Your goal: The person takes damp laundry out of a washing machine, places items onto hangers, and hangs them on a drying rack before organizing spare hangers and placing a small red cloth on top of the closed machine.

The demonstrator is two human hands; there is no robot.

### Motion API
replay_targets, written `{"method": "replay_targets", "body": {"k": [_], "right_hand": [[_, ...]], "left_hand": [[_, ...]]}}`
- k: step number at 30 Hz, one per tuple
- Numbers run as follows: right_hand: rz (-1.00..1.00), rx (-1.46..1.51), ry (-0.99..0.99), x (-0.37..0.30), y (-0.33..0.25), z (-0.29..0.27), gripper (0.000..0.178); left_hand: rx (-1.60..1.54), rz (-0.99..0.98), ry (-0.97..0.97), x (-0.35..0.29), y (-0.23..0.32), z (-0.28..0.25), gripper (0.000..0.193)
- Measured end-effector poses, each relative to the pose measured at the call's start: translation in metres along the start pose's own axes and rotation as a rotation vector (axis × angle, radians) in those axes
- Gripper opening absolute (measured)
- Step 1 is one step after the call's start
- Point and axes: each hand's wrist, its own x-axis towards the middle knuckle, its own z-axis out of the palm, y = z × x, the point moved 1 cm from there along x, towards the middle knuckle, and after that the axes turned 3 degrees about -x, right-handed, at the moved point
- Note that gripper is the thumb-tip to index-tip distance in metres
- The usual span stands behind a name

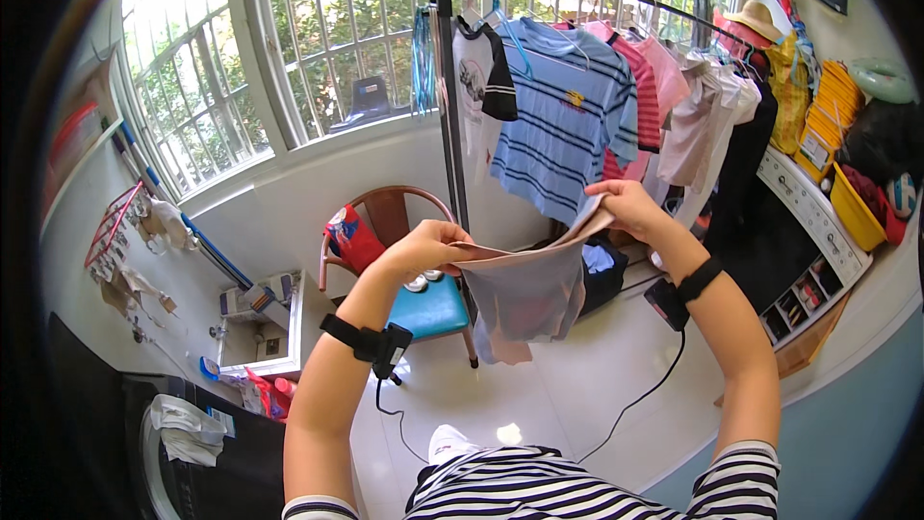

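A thin greyish-beige garment (529, 294) hangs stretched between my two hands, in front of the clothes rack; its upper edge sags in the middle, and I cannot tell its exact kind. My left hand (431, 246) pinches the left corner of that edge. Higher up, my right hand (630, 209) grips the right corner. Both forearms wear black straps with small black devices and cables. Just behind the garment hangs a blue striped T-shirt (558, 106).
The clothes rack (448, 116) carries several garments. A chair (428, 308) with a blue seat stands beyond my left hand. On the left are a sink cabinet (289, 361), a red clip hanger (114, 223) and a black washing machine (87, 414) with white cloth on it. A yellow basin (859, 212) sits right.
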Motion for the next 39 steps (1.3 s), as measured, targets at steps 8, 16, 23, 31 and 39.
{"method": "replay_targets", "body": {"k": [8, 16, 23, 31, 39], "right_hand": [[0.062, -0.078, -0.258, 0.010, 0.008, -0.009, 0.022], [0.047, -0.191, -0.451, 0.042, -0.018, 0.014, 0.026], [0.076, -0.184, -0.561, 0.090, -0.054, 0.035, 0.026], [0.166, -0.474, -0.701, 0.145, -0.085, 0.077, 0.025], [-0.046, -0.478, -0.591, 0.183, -0.113, 0.123, 0.025]], "left_hand": [[-0.269, 0.124, 0.156, 0.010, 0.017, -0.006, 0.021], [-0.298, 0.271, 0.202, 0.031, 0.011, -0.060, 0.021], [-0.378, 0.181, 0.130, 0.043, 0.017, -0.108, 0.021], [-0.557, 0.181, -0.043, 0.071, 0.030, -0.152, 0.025], [-0.588, 0.203, -0.019, 0.088, 0.032, -0.193, 0.025]]}}
